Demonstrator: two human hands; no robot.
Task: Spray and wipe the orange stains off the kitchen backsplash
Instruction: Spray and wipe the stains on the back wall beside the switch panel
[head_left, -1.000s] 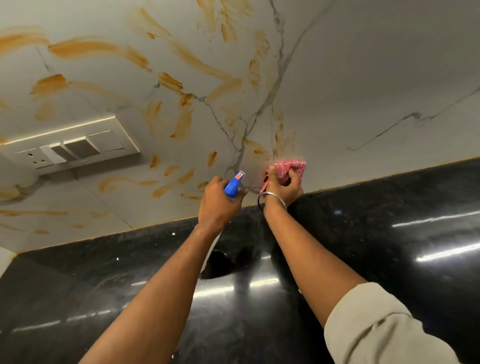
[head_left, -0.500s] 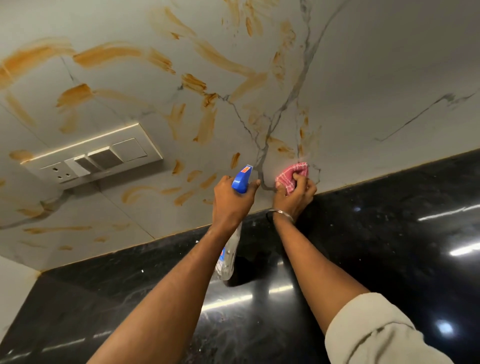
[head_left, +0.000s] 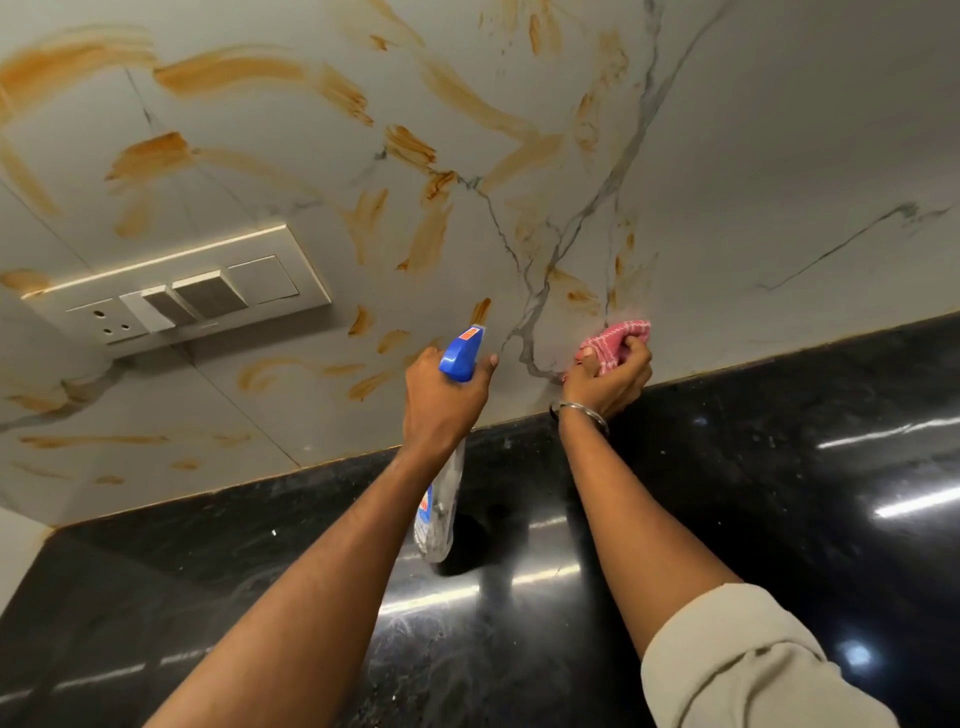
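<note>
Several orange stains (head_left: 426, 244) smear the white marble backsplash (head_left: 753, 156), mostly on its left and middle. My left hand (head_left: 441, 400) grips a clear spray bottle (head_left: 439, 509) with a blue trigger head (head_left: 462, 353), nozzle pointing at the wall. My right hand (head_left: 610, 379), with a metal bangle on the wrist, holds a bunched pink cloth (head_left: 615, 340) pressed against the wall low down, just above the counter edge and beside a grey vein.
A white switch and socket plate (head_left: 176, 296) is set in the wall at the left, with stains around it. A glossy black stone counter (head_left: 779, 493) runs below the backsplash and reflects ceiling lights.
The spray bottle has risen so its blue head stands clear above my left hand. My right hand has kept the cloth rubbing the same low patch of wall.
</note>
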